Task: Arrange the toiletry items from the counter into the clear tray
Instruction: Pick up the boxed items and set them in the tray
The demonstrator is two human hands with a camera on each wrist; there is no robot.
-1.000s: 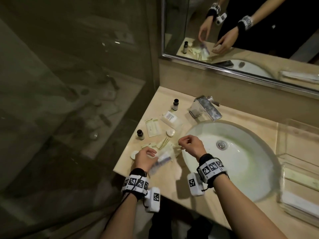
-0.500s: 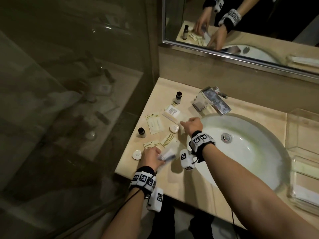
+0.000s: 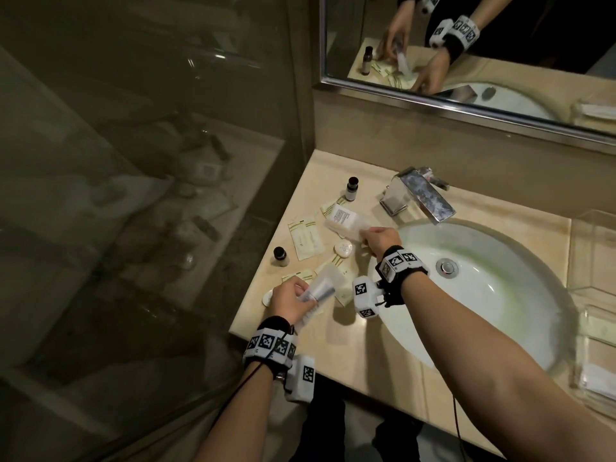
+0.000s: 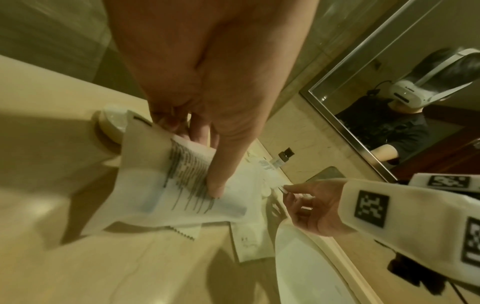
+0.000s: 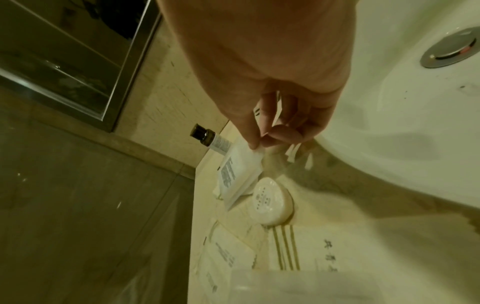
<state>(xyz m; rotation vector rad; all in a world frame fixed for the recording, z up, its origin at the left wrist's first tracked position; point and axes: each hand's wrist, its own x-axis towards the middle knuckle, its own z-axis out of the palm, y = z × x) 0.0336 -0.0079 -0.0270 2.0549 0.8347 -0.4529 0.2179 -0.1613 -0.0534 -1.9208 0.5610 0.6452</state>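
While our right thumb and forefinger point(image 5: 262, 131) pinch the corner of a white printed packet point(image 3: 345, 219) by the faucet point(image 3: 420, 195), our left hand point(image 3: 290, 299) grips a frosted sachet point(image 4: 187, 181) at the counter point(image 3: 350, 348) edge. We count two dark-capped bottles point(image 3: 351, 188), two round soaps point(image 3: 343, 247) and several flat sachets beside the sink point(image 3: 493, 295). Our right hand point(image 3: 380, 240) has reached farther back since a second ago; the clear tray point(image 3: 596, 331) sits far right.

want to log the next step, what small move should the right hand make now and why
Probably lift the white packet off the counter: the right hand already pinches its corner, the left hand holds another packet, and the clear tray sits across the sink.
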